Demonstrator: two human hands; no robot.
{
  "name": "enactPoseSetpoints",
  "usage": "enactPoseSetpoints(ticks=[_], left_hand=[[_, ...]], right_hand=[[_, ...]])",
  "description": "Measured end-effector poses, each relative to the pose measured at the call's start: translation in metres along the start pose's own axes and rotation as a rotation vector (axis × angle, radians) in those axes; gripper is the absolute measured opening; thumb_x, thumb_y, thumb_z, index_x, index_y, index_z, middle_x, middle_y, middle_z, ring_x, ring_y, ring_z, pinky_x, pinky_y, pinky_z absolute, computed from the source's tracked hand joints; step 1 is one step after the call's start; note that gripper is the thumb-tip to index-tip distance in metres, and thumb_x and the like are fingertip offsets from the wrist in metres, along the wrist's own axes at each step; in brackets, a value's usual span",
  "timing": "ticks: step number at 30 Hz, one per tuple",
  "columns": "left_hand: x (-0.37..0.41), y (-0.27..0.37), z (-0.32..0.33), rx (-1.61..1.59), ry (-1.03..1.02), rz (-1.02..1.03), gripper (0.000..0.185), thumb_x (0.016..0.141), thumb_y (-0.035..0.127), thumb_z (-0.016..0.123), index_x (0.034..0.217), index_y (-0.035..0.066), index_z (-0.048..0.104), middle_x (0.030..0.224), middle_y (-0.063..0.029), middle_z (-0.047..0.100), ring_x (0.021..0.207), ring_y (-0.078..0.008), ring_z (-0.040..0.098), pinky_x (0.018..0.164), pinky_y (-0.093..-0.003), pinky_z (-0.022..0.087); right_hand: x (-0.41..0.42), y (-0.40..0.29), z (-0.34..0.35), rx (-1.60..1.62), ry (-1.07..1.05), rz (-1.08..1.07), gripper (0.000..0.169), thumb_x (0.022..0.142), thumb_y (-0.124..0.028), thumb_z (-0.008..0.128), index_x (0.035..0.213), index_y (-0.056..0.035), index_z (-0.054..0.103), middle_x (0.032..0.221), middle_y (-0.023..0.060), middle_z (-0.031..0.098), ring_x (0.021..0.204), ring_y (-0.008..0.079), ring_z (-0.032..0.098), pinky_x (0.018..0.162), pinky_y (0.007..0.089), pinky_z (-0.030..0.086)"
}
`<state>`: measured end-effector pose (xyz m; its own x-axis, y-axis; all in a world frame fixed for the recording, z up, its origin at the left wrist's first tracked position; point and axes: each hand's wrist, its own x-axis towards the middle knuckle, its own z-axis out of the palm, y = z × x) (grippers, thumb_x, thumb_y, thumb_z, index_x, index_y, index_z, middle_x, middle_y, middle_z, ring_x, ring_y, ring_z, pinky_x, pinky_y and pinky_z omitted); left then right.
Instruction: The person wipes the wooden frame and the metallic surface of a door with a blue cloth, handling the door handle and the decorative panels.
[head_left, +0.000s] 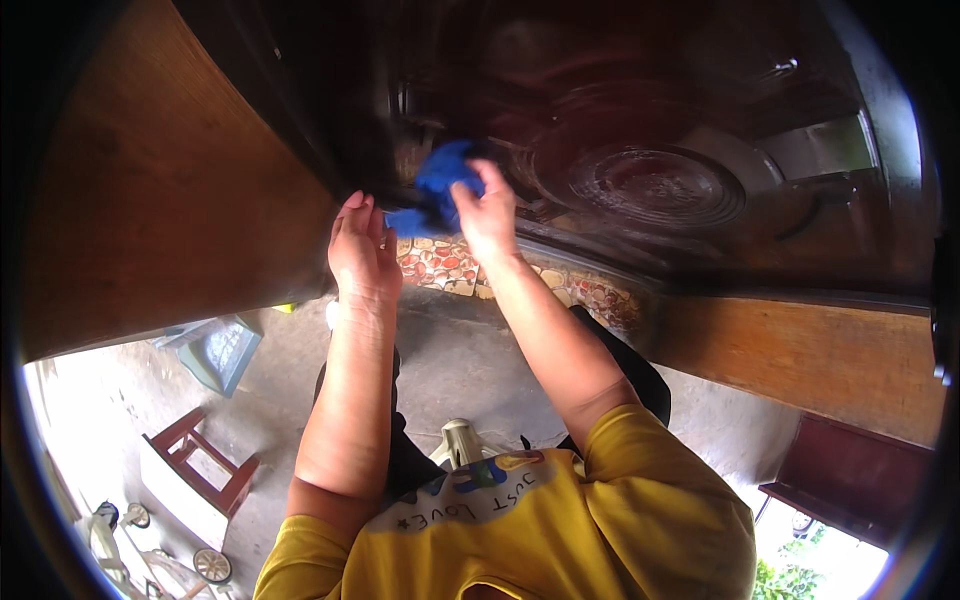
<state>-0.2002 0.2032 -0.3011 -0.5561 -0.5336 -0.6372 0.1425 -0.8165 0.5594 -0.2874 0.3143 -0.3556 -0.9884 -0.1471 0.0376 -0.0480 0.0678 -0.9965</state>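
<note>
A crumpled blue cloth (450, 180) is in my right hand (487, 214), with thumb and fingers on its right side. It lies against the lower part of a dark, glossy panel (660, 97) with raised or carved rings. To the left, my left hand (362, 244) is raised with its palm partly turned up and its fingertips at the panel's dark lower left corner. A lower flap of the cloth comes close to its fingers; whether they grip the flap or the panel's edge cannot be told. The cloth is blurred.
Brown wooden boards (180, 202) flank the panel, with another at the right (795, 360). Pebble-patterned tiles (435, 262) lie below it. Behind are a pale plastic seat (459, 442), a reddish wooden stool (202, 465), a grey-blue container (221, 356) and a wheeled frame (150, 555).
</note>
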Motion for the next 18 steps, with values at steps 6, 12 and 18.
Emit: enactPoseSetpoints(ticks=[6, 12, 18], left_hand=[[-0.002, 0.002, 0.004, -0.021, 0.007, -0.006, 0.031, 0.082, 0.015, 0.046, 0.113, 0.015, 0.050, 0.118, 0.0025, 0.049, 0.113, -0.0136, 0.039, 0.095, -0.0336, 0.022], [-0.005, 0.005, 0.003, -0.031, 0.006, -0.040, 0.029, 0.082, 0.015, 0.047, 0.111, 0.015, 0.051, 0.115, 0.0030, 0.051, 0.111, -0.0123, 0.040, 0.094, -0.0335, 0.025], [-0.010, 0.009, -0.001, -0.025, -0.008, -0.048, 0.028, 0.082, 0.015, 0.047, 0.110, 0.014, 0.051, 0.115, 0.0029, 0.051, 0.111, -0.0126, 0.040, 0.094, -0.0333, 0.024]], right_hand=[[-0.017, 0.031, -0.034, 0.212, 0.359, 0.167, 0.028, 0.080, -0.003, 0.054, 0.107, -0.0028, 0.051, 0.098, 0.0087, 0.058, 0.084, 0.0155, 0.055, 0.076, 0.0273, 0.044], [0.012, 0.029, 0.006, -0.443, 0.666, -0.055, 0.028, 0.075, -0.004, 0.059, 0.100, 0.0010, 0.050, 0.097, 0.0164, 0.048, 0.087, 0.0303, 0.052, 0.077, 0.0359, 0.043], [0.008, 0.027, 0.002, -0.400, 0.533, -0.154, 0.028, 0.073, -0.003, 0.061, 0.096, 0.0033, 0.047, 0.095, 0.0165, 0.047, 0.085, 0.0307, 0.051, 0.077, 0.0356, 0.042]])
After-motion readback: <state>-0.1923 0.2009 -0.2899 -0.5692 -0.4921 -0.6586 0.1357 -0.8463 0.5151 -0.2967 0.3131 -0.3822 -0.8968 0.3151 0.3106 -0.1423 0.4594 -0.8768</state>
